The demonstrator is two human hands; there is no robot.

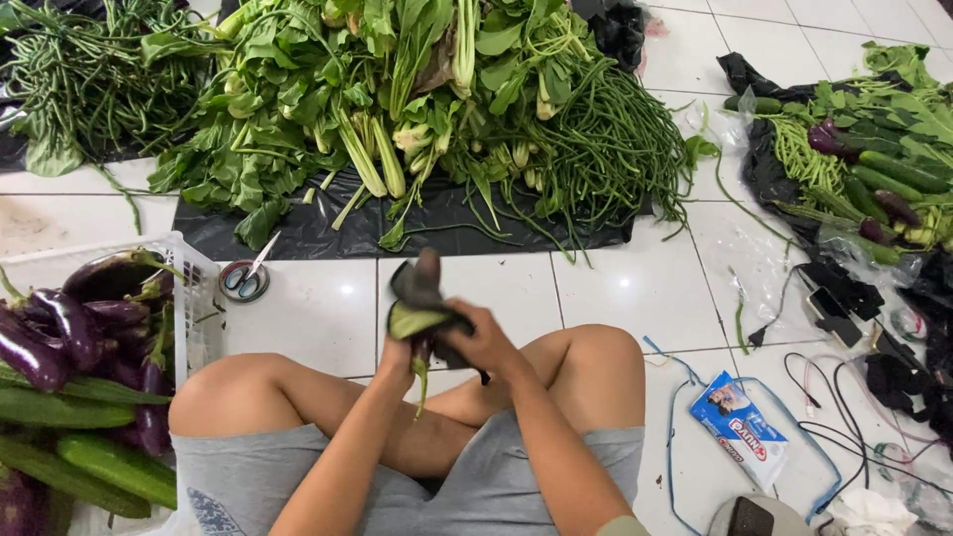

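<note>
I sit cross-legged on a white tiled floor. My left hand (399,352) grips the lower stem end of a dark purple eggplant (427,270) held upright over my knees. My right hand (478,342) is closed on a black-handled knife (409,290) pressed against the eggplant, where a pale green cut face (415,320) shows. The blade itself is mostly hidden behind the fruit.
A white basket (199,298) at my left holds purple eggplants (69,323) and cucumbers (114,467). Scissors (244,280) lie on the tiles. Leafy greens (328,109) and long beans (611,139) cover black plastic ahead. More vegetables (874,169), cables (844,397) and a blue packet (740,427) lie right.
</note>
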